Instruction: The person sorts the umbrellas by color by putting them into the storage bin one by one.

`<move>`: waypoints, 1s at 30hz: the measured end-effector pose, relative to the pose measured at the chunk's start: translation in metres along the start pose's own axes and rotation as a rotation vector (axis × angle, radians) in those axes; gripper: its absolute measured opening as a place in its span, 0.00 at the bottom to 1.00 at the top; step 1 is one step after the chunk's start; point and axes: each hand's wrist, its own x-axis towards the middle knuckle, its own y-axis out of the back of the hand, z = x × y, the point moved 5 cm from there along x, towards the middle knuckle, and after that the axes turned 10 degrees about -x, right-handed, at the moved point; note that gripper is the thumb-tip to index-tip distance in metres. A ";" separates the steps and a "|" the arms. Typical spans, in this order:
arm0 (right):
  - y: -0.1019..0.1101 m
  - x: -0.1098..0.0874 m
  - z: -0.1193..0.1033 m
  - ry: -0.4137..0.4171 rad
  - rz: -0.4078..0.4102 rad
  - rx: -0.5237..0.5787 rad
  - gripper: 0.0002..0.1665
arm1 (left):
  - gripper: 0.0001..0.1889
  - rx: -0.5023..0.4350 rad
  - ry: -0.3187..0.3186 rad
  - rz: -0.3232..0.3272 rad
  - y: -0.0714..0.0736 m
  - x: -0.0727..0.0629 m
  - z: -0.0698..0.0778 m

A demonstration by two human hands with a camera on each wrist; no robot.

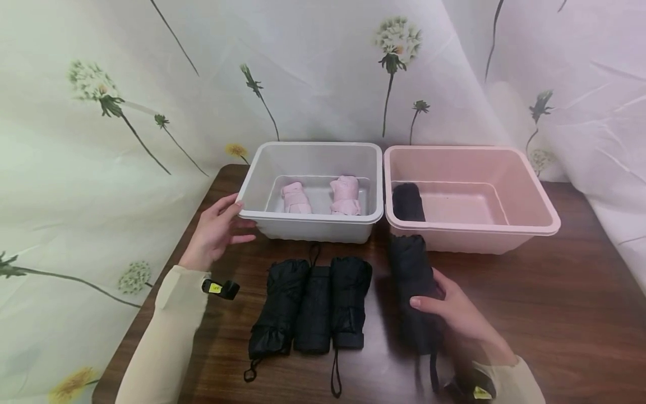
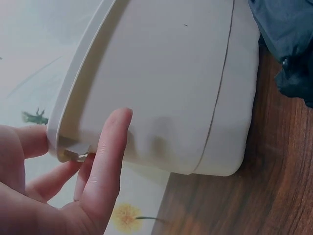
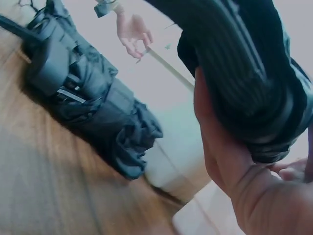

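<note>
Head view. Right hand [image 1: 461, 314]: thumb and fingers clamped round a black folded umbrella [image 1: 411, 280], at three o'clock from three more umbrellas [image 1: 349, 300]; pink bin [image 1: 499, 240] at its one o'clock. Left hand [image 1: 214, 233]: thumb and fingers pinching white bin [image 1: 313, 229] by its eight-o'clock rim.

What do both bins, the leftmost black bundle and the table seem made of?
White bin and pink bin: probably plastic; smooth, moulded-looking, round-cornered. Leftmost black bundle: likely thin synthetic fabric, softly creased, faintly shiny. Table: brown, grained, faint sheen; wood or laminate, unclear.
</note>
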 end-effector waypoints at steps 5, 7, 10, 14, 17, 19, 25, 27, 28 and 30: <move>0.008 -0.007 -0.011 0.038 0.030 0.026 0.44 | 0.29 0.036 -0.024 -0.002 -0.001 0.000 0.001; 0.012 -0.009 -0.016 0.050 0.049 0.040 0.43 | 0.29 0.065 -0.038 -0.001 -0.001 0.001 0.002; 0.020 -0.013 -0.026 0.081 0.084 0.066 0.38 | 0.30 0.090 -0.054 0.000 0.000 0.002 0.003; 0.034 -0.018 -0.040 0.150 0.113 0.114 0.30 | 0.30 0.095 -0.059 0.002 0.000 0.003 0.004; 0.046 -0.021 -0.048 0.199 0.130 0.155 0.26 | 0.30 0.092 -0.055 0.008 0.001 0.003 0.004; 0.053 -0.023 -0.052 0.215 0.138 0.175 0.24 | 0.30 0.087 -0.053 0.008 0.002 0.003 0.004; 0.068 -0.026 -0.062 0.241 0.151 0.219 0.24 | 0.30 0.069 -0.049 0.010 0.003 0.004 0.003; 0.072 -0.026 -0.064 0.252 0.147 0.252 0.24 | 0.29 0.068 -0.052 0.011 0.003 0.004 0.003; 0.073 -0.027 -0.065 0.260 0.149 0.263 0.24 | 0.29 0.064 -0.054 0.011 0.003 0.004 0.003; 0.076 -0.027 -0.067 0.263 0.157 0.276 0.25 | 0.29 0.064 -0.061 0.011 0.003 0.004 0.003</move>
